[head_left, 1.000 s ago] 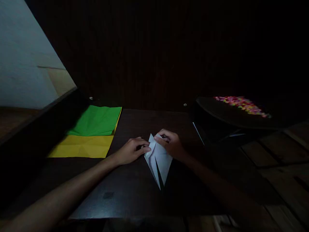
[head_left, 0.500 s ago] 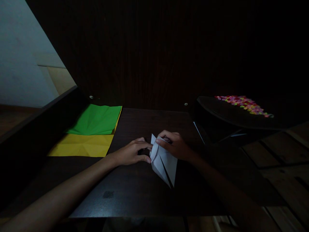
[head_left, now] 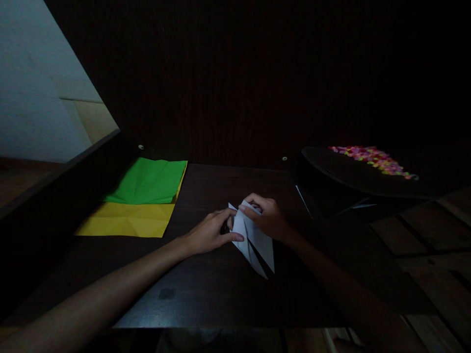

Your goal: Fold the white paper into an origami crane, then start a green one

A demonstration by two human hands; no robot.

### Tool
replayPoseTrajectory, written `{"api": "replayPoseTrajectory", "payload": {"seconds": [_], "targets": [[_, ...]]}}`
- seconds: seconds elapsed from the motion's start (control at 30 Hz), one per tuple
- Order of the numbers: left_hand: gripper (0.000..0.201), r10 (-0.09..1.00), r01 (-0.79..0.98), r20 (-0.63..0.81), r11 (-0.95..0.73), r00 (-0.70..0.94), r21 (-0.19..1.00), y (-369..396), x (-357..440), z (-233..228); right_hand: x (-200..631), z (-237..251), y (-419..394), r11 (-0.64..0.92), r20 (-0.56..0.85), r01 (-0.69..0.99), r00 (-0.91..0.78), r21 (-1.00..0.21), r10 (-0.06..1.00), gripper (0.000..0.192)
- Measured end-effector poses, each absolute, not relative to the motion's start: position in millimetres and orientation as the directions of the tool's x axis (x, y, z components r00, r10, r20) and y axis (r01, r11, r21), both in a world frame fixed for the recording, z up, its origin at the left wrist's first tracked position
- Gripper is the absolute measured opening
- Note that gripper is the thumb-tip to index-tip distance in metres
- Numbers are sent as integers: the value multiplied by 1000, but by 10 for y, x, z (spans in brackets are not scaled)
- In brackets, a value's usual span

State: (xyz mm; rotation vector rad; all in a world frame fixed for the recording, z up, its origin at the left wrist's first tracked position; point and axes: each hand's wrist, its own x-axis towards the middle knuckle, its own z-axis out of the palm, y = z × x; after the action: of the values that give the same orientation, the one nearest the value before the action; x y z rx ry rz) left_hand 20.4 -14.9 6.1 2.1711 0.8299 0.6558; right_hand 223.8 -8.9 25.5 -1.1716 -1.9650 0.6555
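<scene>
While both hands pinch, white folded paper (head_left: pixel 253 238) (pointed) lies between.

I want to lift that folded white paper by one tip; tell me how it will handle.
The white paper looks thin, so probably very light. Its folded layers likely stiffen it somewhat, though the long points may flex. On the smooth dark table it would probably slide when pushed.
</scene>
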Motion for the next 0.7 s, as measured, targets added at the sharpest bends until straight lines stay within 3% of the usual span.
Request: {"api": "replayPoseTrajectory", "payload": {"seconds": [0.33,0.53,0.7], "targets": [[77,742,334,163,-471,650,816,-125,162,24,2248,200,-42,320,195,507,-285,-800,938,20],[66,752,359,194,-504,630,785,-146,188,-22,2289,252,-25,305,138,491,-346,-816,928,22],[64,755,367,185,-498,630,785,-139,182,-29,2312,272,-32,386,140,526,-447,-758,884,25]]}}
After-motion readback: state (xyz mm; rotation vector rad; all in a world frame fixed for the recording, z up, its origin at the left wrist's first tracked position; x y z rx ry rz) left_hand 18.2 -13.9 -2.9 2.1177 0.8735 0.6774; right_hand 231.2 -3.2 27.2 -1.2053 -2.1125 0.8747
